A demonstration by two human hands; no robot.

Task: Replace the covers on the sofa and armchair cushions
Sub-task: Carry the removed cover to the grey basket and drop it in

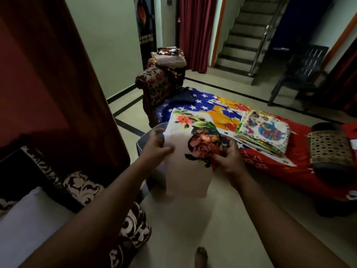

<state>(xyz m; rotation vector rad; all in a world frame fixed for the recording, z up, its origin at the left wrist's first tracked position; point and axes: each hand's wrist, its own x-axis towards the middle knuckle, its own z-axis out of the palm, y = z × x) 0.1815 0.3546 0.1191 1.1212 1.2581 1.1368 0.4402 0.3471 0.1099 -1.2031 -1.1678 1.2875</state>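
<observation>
- Both hands are holding one cover (185,151) up in front of me, above the floor (222,219); my left hand (154,146) is pinching its left edge, my right hand (226,159) is gripping the right side over the flower print.
- I am judging this to be the opening-out step: I am readying a fresh cover before fitting it on a cushion.
- Next I am needing to find the open end, spread it wide, and bring it to the sofa cushion (29,219) at my left.
- It is looking thin and limp, white with bright red and orange flowers, hanging folded below my hands.
- More folded covers (264,132) are lying on the bed (270,163) just beyond.
</observation>
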